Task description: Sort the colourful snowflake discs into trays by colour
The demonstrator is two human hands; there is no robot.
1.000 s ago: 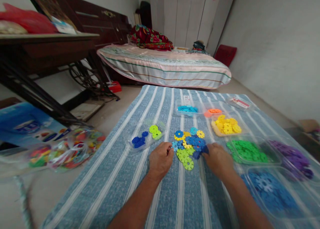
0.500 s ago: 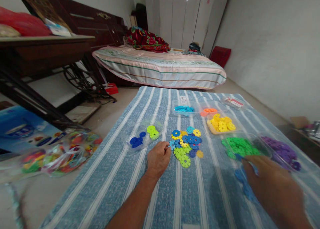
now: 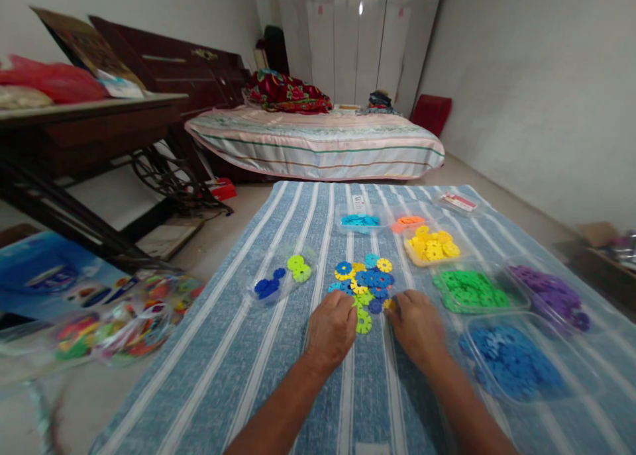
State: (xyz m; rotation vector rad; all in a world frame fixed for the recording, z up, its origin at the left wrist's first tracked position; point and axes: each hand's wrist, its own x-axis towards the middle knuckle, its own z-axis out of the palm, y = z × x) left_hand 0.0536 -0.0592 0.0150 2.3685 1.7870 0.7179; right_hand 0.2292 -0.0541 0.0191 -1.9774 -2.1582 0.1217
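A mixed pile of notched plastic discs (image 3: 380,279) in blue, yellow and lime green lies in the middle of the striped cloth. At its near left side is my left hand (image 3: 332,326), fingers curled in at a lime green disc (image 3: 364,321); what they grip, if anything, is hidden. My right hand (image 3: 418,326) is closed at the pile's right edge, with thumb and fingertips on a small yellow disc (image 3: 390,305). A purple-blue disc (image 3: 375,306) lies between the two hands.
Right of the pile stand clear trays of yellow (image 3: 432,244), green (image 3: 472,289), purple (image 3: 549,293) and blue discs (image 3: 514,362). Light blue (image 3: 360,222) and orange discs (image 3: 408,222) sit farther back. A clear tray (image 3: 256,296) at left holds dark blue and lime discs.
My right hand has come left from the blue tray to the pile's right edge, uncovering that tray. My left hand stays by the pile. The view has shifted slightly.
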